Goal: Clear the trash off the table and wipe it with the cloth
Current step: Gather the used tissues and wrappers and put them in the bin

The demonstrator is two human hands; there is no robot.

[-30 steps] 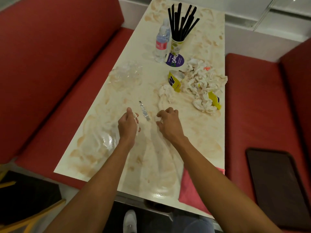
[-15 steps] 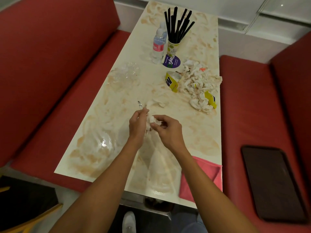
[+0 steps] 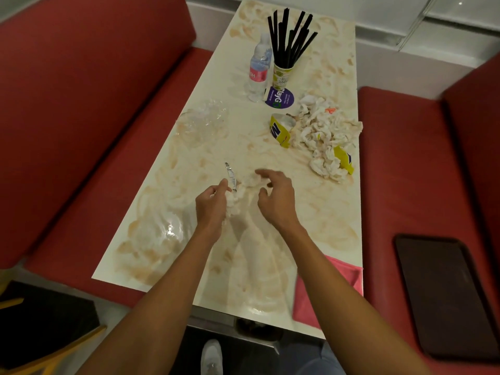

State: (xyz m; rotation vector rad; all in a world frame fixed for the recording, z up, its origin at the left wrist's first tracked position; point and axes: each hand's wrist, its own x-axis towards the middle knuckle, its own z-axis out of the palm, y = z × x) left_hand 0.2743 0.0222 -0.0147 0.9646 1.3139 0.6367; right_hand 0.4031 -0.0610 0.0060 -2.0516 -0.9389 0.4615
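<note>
Tissue wad [image 3: 234, 198] sits gripped in left hand [image 3: 212, 205], right hand [image 3: 276, 197] spread open just beside it.

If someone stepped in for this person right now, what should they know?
Left hand: fingers grip a tissue wad.
Right hand: open, holding nothing, beside the wad.
On the table: trash pile at the far right, clear plastic at the left, foil strip by the hands.
Cloth: near right corner, not in hand.
Left: clear the trash, then wipe off the stains.
</note>
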